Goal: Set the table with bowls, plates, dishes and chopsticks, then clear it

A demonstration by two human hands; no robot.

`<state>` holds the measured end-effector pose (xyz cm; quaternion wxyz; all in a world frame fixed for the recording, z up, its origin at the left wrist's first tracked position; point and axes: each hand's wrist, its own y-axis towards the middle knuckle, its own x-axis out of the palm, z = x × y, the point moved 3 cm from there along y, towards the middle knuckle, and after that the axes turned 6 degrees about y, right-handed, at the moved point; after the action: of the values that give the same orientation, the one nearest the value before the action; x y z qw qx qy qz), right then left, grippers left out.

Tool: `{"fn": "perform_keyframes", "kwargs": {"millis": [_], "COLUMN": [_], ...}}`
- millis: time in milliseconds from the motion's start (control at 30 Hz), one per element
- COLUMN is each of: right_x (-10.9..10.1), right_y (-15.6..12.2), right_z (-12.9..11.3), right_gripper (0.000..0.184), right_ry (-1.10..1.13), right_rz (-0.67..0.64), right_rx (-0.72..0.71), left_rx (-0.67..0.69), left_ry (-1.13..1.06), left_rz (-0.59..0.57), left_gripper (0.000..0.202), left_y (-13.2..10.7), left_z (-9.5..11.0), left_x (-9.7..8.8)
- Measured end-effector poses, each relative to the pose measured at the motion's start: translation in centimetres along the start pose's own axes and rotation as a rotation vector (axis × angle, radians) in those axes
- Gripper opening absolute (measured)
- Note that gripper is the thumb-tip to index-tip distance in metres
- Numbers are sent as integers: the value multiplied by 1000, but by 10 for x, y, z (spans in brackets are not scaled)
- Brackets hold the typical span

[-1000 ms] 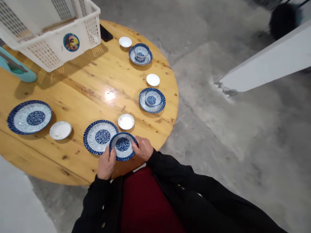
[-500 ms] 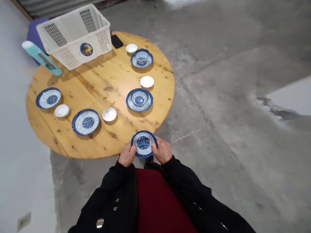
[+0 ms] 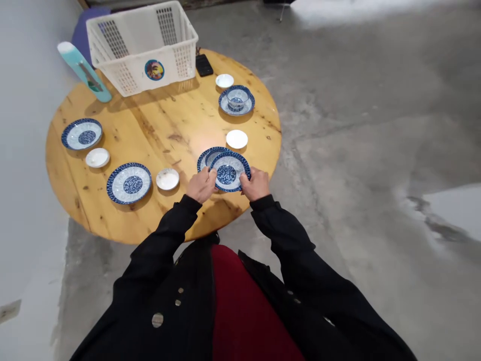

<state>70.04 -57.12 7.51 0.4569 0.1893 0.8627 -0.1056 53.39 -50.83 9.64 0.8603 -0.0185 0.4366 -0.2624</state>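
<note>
A blue-and-white patterned plate (image 3: 227, 173) is held by its rim between my two hands, over the near right part of the round table. My left hand (image 3: 202, 184) grips its left edge and my right hand (image 3: 256, 183) its right edge, thumbs on top. Behind the held plate, another blue-rimmed plate (image 3: 203, 156) with a bowl on it is partly covered. Just beyond lies a small white dish (image 3: 236, 139). To the left of my left hand are a second white dish (image 3: 167, 179) and a blue-and-white plate (image 3: 130, 183).
The wooden table (image 3: 165, 120) also bears a white plastic basket (image 3: 169, 65), a black phone (image 3: 204, 65) and a turquoise-and-white object (image 3: 86, 72). At the far right a bowl (image 3: 237, 98) stands in a plate, near a white dish (image 3: 224, 80). Another plate (image 3: 81, 134) and dish (image 3: 97, 158) lie left.
Both hands have carried the plate forward from the table's near edge to above it, where it now overlaps the plate with the bowl. The camera view has shifted slightly.
</note>
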Motion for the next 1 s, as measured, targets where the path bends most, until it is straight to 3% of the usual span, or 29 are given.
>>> {"fn": "perform_keyframes", "kwargs": {"millis": [167, 333, 533, 733, 1000], "right_x": [12, 38, 51, 52, 47], "right_y": [65, 94, 98, 105, 117], "right_z": [0, 8, 14, 7, -3], "right_gripper": [27, 26, 32, 48, 50], "right_ry": [-32, -89, -254, -378, -438], "right_rz": [-76, -169, -232, -353, -499], "right_rx": [0, -23, -71, -105, -192], "left_rx": [-15, -47, -93, -135, -211], "left_ry": [218, 365, 416, 448, 489], "left_rz": [-7, -85, -98, -68, -80], "left_gripper": [30, 30, 34, 46, 45], "left_y": [59, 91, 98, 97, 96], "left_z": [-1, -18, -31, -34, -36], "left_x": [-6, -3, 7, 12, 15]}}
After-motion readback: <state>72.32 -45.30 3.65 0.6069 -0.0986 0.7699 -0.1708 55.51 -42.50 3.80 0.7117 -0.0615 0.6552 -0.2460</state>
